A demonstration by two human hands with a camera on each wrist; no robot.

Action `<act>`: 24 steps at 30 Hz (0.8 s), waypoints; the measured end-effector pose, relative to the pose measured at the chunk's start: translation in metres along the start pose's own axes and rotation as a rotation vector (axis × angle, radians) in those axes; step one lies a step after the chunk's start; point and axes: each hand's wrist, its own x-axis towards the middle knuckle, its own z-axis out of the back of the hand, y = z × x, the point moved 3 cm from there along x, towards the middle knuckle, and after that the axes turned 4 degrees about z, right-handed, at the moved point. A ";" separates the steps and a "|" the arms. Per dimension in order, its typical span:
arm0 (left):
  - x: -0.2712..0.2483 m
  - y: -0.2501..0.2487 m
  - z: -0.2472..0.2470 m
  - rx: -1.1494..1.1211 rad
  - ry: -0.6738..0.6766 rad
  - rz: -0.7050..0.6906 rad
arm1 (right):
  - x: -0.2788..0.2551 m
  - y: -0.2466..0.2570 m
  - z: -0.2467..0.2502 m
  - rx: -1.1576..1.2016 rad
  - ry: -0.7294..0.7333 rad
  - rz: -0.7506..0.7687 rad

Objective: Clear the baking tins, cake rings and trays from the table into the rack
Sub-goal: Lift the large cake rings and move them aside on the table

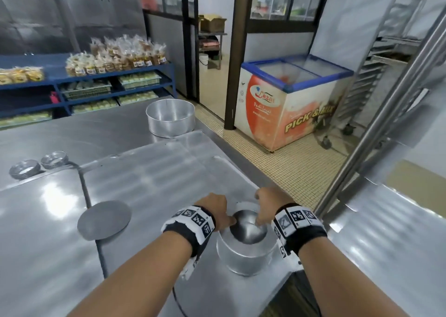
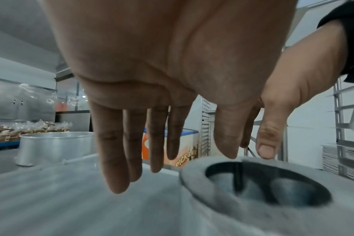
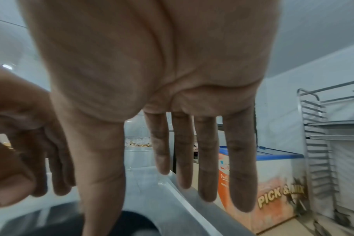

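Both hands are down at the near edge of the desk, one on each side of the small round cake tin (image 1: 246,249). The left hand (image 1: 213,208) has its fingers (image 2: 115,159) hanging straight and loose beside the tin's left rim, thumb reaching in over the lip; the right hand (image 1: 268,199) mirrors it, fingers (image 3: 240,175) straight and spread past the far side, thumb dipping into the dark mouth. Neither hand has closed on anything as far as these views show, both relaxed and poised at the rim. The tin stands upright on the steel desk (image 1: 149,186), right at its near right corner, and that is the worry: a clumsy nudge from either thumb could, I judge, tip it over the edge onto the tiled floor. Thin smooth metal held by thumbs alone may slip or twist on the lift, too. Further out, a flat round metal disc (image 1: 104,220) lies to the left, two stacks of little fluted tart tins (image 1: 38,166) sit far left, and a larger round cake tin (image 1: 170,117) waits at the desk's far end, so plenty is left to clear. The tray rack (image 1: 386,58) stands to the right beyond an ice-cream freezer (image 1: 289,104), well apart from the desk, and a loose grip over that carry could drop the tin.
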 end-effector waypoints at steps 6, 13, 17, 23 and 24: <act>-0.015 -0.012 -0.038 -0.139 -0.074 0.152 | -0.012 -0.022 -0.036 0.130 -0.050 -0.107; -0.018 -0.013 -0.035 -0.291 -0.157 0.279 | -0.015 -0.029 -0.037 0.355 -0.146 -0.129; -0.032 -0.001 -0.024 -0.443 -0.231 0.335 | -0.014 -0.022 -0.028 0.456 -0.174 -0.048; -0.066 0.027 -0.013 -0.882 -0.389 0.414 | -0.025 0.009 -0.015 0.592 -0.303 0.103; -0.073 0.033 -0.012 -0.943 -0.422 0.433 | -0.027 0.016 -0.013 0.603 -0.299 0.116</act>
